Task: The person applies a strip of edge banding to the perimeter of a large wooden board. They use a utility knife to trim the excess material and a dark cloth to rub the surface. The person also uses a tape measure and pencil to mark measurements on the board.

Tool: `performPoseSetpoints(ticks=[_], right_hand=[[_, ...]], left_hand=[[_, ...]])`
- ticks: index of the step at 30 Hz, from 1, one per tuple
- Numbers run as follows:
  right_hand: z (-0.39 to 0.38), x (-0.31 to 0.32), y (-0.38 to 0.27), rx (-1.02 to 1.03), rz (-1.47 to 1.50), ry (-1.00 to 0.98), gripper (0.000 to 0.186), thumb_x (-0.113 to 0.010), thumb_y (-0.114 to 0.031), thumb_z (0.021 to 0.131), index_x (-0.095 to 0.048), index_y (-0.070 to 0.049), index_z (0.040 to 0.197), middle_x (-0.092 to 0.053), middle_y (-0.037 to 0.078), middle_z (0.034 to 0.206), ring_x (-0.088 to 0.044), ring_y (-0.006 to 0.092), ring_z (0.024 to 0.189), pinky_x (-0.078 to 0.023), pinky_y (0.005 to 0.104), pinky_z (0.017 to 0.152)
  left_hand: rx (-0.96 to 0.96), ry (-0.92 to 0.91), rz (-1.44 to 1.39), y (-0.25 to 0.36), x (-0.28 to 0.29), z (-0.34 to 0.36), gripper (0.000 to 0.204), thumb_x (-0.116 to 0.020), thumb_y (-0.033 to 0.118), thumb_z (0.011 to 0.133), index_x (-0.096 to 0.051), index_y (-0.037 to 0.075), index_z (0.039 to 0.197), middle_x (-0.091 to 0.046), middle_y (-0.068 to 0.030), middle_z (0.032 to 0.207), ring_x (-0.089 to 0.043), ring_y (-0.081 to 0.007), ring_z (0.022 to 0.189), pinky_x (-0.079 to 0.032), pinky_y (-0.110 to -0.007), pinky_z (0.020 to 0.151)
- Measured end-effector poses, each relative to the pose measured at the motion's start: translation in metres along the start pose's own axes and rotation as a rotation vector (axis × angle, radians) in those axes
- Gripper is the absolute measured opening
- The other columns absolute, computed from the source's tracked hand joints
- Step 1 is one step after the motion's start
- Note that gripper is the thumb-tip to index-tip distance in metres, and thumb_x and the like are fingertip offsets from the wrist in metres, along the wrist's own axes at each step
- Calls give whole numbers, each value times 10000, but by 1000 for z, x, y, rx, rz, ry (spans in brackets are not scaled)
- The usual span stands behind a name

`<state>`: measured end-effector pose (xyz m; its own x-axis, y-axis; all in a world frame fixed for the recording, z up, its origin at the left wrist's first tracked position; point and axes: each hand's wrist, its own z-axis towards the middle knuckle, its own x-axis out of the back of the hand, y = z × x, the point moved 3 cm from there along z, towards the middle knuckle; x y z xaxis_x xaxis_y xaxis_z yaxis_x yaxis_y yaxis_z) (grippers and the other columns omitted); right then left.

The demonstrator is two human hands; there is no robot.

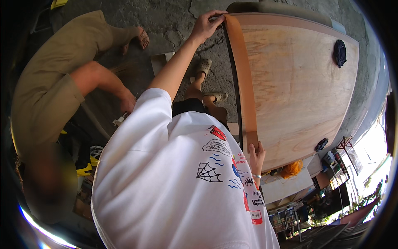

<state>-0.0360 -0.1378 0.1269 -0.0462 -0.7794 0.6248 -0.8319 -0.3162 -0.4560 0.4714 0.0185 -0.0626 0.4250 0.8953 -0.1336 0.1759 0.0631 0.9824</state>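
Observation:
A long, flat brown strip [243, 74] runs along the near edge of a large plywood panel [296, 91]. At the panel's far left corner, the fingers of my left hand [205, 28] are closed on the strip's end and the edge there. My right hand [257, 155] grips the strip's other end, with thumb and fingers around it. A dark edge shows beneath the strip on the side facing me. What lies under my fingertips is hidden.
Two dark bundles [340, 54] lie on the panel's far side. A person in brown [54, 79] bends at my left, one hand on a small light-coloured object. An orange bag [292, 169] and cluttered shelves [286, 220] are at right. My feet stand on cracked concrete [166, 20].

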Motion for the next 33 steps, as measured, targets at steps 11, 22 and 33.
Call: performPoseSetpoints(ticks=[11, 22, 33], right_hand=[[8, -26, -48, -193, -286, 99, 554, -706, -509, 918, -623, 5, 731, -649, 224, 646, -620, 441, 643, -459, 484, 753], [5, -13, -48, -113, -119, 60, 464, -722, -431, 926, -620, 4, 802, -650, 172, 661, -621, 367, 622, -493, 458, 707], [-7, -9, -21, -160, -299, 49, 543, -705, -489, 925, -591, 10, 746, -613, 186, 638, -580, 382, 597, -467, 474, 666]], left_hand=[[-15, -17, 145, 6, -3, -3, 317, -656, 234, 1035, -676, 83, 1313, -725, -70, 1206, -712, -173, 1086, -609, -345, 926], [232, -69, -193, -7, -24, -49, 799, -704, 375, 982, -302, 79, 1606, -582, -182, 1422, -632, -265, 1241, -606, -428, 952], [248, -100, -152, -14, -27, -41, 610, -578, 293, 1039, -399, 64, 1575, -657, -151, 1307, -680, -283, 1175, -635, -463, 910]])
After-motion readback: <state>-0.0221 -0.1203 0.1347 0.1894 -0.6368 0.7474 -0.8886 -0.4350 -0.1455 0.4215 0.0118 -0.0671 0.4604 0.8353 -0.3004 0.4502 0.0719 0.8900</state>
